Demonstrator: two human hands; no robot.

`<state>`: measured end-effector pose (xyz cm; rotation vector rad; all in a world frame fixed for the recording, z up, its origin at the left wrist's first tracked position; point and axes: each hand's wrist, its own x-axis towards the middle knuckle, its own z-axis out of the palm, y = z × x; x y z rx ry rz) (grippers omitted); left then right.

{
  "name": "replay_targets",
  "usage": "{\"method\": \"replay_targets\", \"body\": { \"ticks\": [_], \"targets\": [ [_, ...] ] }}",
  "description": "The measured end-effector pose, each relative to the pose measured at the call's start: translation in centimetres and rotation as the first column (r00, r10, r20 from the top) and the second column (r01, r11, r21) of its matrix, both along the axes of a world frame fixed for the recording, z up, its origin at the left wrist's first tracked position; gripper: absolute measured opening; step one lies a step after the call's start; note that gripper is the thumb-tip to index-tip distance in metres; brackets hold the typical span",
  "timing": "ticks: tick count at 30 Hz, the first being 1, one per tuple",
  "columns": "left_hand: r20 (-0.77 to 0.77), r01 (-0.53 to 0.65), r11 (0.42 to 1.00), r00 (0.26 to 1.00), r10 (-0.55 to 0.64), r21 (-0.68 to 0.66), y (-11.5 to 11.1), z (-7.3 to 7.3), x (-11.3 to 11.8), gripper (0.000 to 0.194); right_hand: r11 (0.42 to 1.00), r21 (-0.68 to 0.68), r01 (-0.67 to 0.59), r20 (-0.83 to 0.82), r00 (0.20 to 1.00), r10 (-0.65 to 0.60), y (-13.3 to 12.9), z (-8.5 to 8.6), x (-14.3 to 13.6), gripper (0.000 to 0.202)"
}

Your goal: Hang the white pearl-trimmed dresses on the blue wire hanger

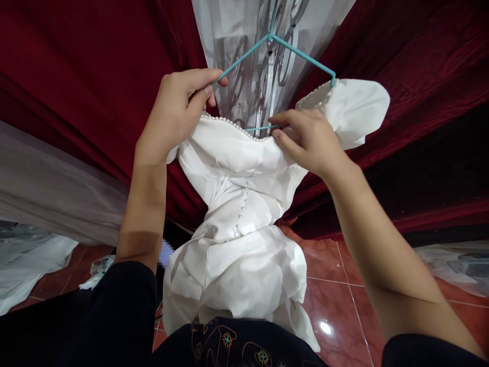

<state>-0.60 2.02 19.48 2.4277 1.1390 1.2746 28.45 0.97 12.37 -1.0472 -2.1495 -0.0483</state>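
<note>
A white dress point(244, 204) with a beaded neckline and a row of small buttons hangs on a thin teal hanger point(301, 53). My left hand point(181, 104) pinches the hanger's left arm near its end, just above the neckline. At the neckline's right part, my right hand point(305, 135) is closed, thumb and fingers on the beaded edge beside the hanger's lower bar. The right sleeve point(359, 109) puffs out beyond the hanger's right end. Part of the left sleeve is hidden behind my left wrist.
Dark red curtains point(95, 61) hang on both sides. Between them are white drapery and a grey metal scrollwork frame point(269, 76). Red tiles point(332, 306) cover the floor. White fabric point(34, 265) lies at the lower left, and pale sheer material point(454, 262) is at the right.
</note>
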Motion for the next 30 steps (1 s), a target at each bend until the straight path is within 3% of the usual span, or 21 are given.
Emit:
{"method": "replay_targets", "body": {
  "ticks": [2, 5, 8, 10, 13, 16, 21, 26, 30],
  "targets": [
    [-0.023, -0.074, 0.991, 0.997, 0.077, 0.11, -0.3, -1.1, 0.0, 0.038, 0.996, 0.011, 0.09, -0.067, 0.994, -0.089, 0.6, -2.2, -0.4, 0.033],
    [0.005, -0.309, 0.924, 0.949, 0.316, 0.225, -0.7, -2.5, -0.2, 0.043, 0.986, 0.073, 0.152, -0.155, 0.978, -0.139, 0.0, -4.0, -1.5, 0.034],
    [0.095, -0.525, 0.837, 0.851, 0.516, 0.155, -1.1, -3.1, -0.1, 0.038, 0.984, 0.082, 0.16, -0.176, 0.974, -0.144, -1.4, -3.9, -2.6, 0.034],
    [0.044, -0.594, 0.801, 0.805, 0.592, 0.075, -1.2, -3.0, 0.0, 0.028, 0.984, 0.057, 0.17, -0.173, 0.972, -0.158, -2.0, -3.3, -2.8, 0.033],
    [-0.064, -0.613, 0.789, 0.787, 0.614, 0.037, -1.2, -2.5, 0.1, 0.029, 0.985, 0.012, 0.173, -0.163, 0.972, -0.168, -2.4, -2.3, -2.4, 0.03],
    [-0.058, -0.612, 0.789, 0.787, 0.614, 0.047, -0.8, -2.4, -0.3, 0.032, 0.987, -0.019, 0.157, -0.141, 0.977, -0.158, -2.8, -1.5, -1.8, 0.027],
    [0.194, -0.624, 0.78, 0.77, 0.608, 0.032, -0.3, -3.1, -1.5, 0.021, 0.99, -0.048, 0.133, -0.099, 0.986, -0.137, -3.8, -0.5, -1.9, 0.028],
    [0.473, -0.713, 0.701, 0.617, 0.629, -0.001, 0.1, -4.8, -3.1, 0.027, 0.992, -0.053, 0.111, -0.096, 0.989, -0.116, -4.1, -0.2, -1.9, 0.028],
    [0.609, -0.657, 0.712, 0.466, 0.642, -0.247, 0.1, -7.6, -3.9, 0.027, 0.993, -0.037, 0.11, -0.09, 0.99, -0.113, -4.1, -0.5, -2.0, 0.028]
  ]
}}
